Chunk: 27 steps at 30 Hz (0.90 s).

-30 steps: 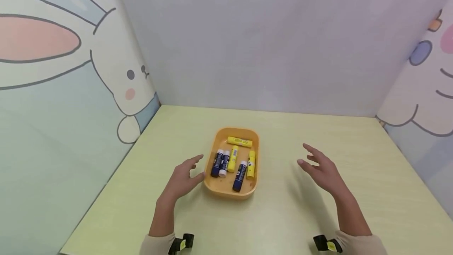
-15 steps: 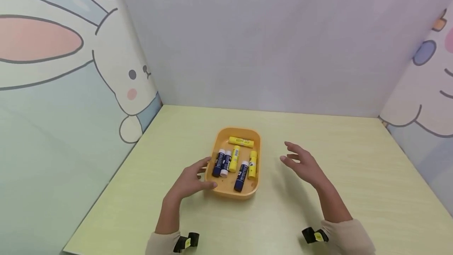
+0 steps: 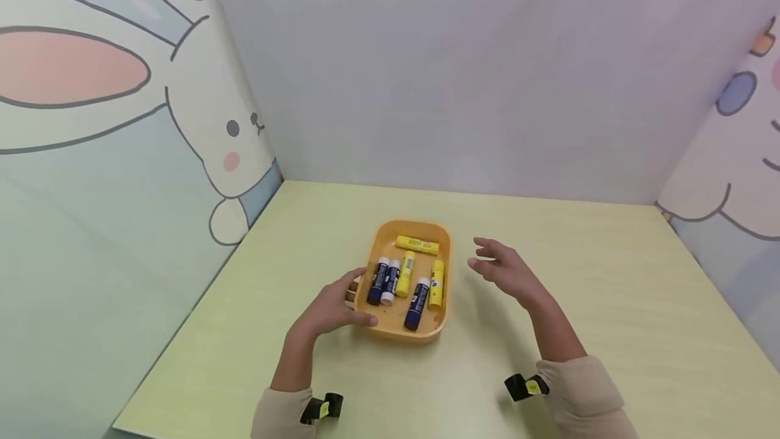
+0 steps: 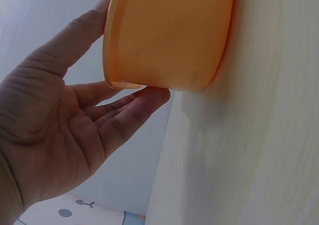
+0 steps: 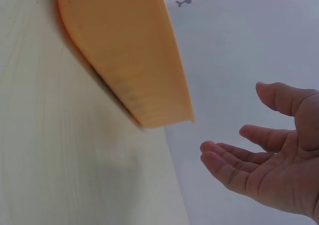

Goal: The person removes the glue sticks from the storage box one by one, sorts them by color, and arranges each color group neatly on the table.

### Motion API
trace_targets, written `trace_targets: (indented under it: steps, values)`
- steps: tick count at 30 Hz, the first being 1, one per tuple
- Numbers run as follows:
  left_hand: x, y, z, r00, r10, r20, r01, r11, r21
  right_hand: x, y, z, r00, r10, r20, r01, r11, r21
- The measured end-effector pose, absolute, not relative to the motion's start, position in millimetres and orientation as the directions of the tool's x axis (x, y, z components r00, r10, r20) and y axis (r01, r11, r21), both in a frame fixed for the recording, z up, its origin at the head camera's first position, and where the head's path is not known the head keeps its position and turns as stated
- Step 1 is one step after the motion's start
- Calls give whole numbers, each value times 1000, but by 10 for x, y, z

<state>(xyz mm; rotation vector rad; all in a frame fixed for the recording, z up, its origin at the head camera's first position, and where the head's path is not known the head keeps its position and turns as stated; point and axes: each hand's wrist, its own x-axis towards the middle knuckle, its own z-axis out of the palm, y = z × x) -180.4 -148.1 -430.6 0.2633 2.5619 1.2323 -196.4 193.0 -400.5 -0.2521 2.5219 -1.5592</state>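
The tray (image 3: 396,321) rests on the table between my hands: a shallow, rounded rectangle of plain orange, with a smooth rim, sloping walls and a few small dark specks on its floor. Six printed tubes lie in it. Across the far end is one yellow tube (image 3: 418,244); a second yellow one (image 3: 405,274) lies lengthwise near the middle, a barcode facing up, and a third (image 3: 436,284) runs along the right wall. At the left, a navy tube with a white far end (image 3: 378,281) lies beside a navy tube with a pale near end (image 3: 391,282). Nearer me, the last navy tube (image 3: 417,303) lies at a slant, its white end away from me.

My left hand (image 3: 329,309) is at the tray's near left corner, thumb on the rim and fingers reaching along the outside, spread rather than curled; how firmly they press I cannot tell. My right hand (image 3: 508,273) is apart from the tray on its other side, fingers loosely extended and holding nothing. Both wrists, in beige sleeves (image 3: 579,385), wear small black devices (image 3: 527,386). Around us are the pale yellow-green table (image 3: 585,303), a greyish back wall (image 3: 457,87) and a painted rabbit (image 3: 201,114) on the left wall.
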Motion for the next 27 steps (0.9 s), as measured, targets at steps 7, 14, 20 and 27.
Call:
trace_targets:
  steps: [7,14,20,27]
  values:
    - [-1797,-1450,-4311,-943,278,-182,29,614,789,-2054,1869,-4017,-966,-246,-74,-41,431,-902]
    - [-1802,-1442,-4248,-943,268,-196,16,627,779,-2150,1693,-3935,-958,-280,-69,-47,389,-920]
    - [-1814,-1442,-4207,-939,259,-226,-3,652,758,-2215,1551,-3884,-933,-331,-141,6,378,-926]
    - [-1824,-1447,-4215,-932,285,-226,16,652,758,-2328,1476,-3842,-899,-387,-204,71,331,-941]
